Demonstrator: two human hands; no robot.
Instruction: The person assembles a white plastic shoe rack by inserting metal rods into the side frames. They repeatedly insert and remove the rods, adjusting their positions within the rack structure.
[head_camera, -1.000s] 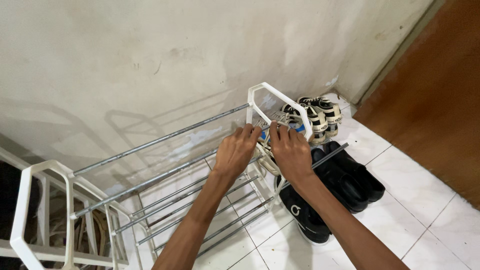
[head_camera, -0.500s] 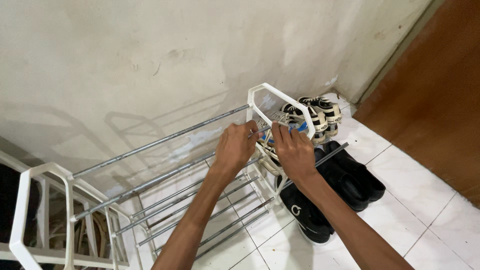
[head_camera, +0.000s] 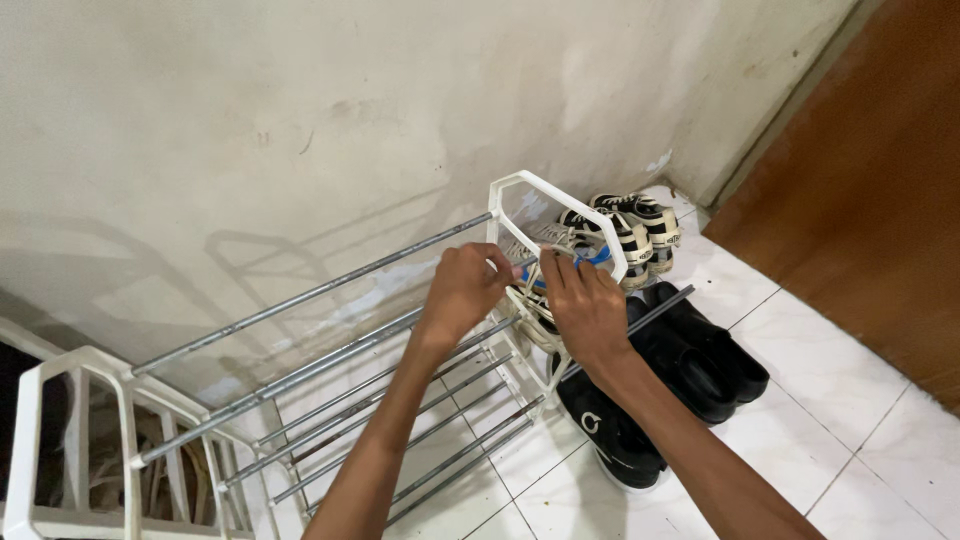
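My left hand (head_camera: 462, 290) is curled round the end of a grey metal rod (head_camera: 330, 352), and my right hand (head_camera: 585, 305) rests with fingers closed against the white end frame (head_camera: 555, 215) of the shoe rack, just beside the left. Both meet at the rod's far end, where it joins the frame; I cannot tell if the rod is seated in its socket. Most of the rack looks put together: a higher rod (head_camera: 310, 293) and the lower rods (head_camera: 440, 440) nearer me run back to the other white end frame (head_camera: 25, 450). No shoes are on it. Just beyond my right hand lie striped sneakers (head_camera: 630, 228), and below it on the tiled floor (head_camera: 860, 440) black shoes (head_camera: 690, 365).
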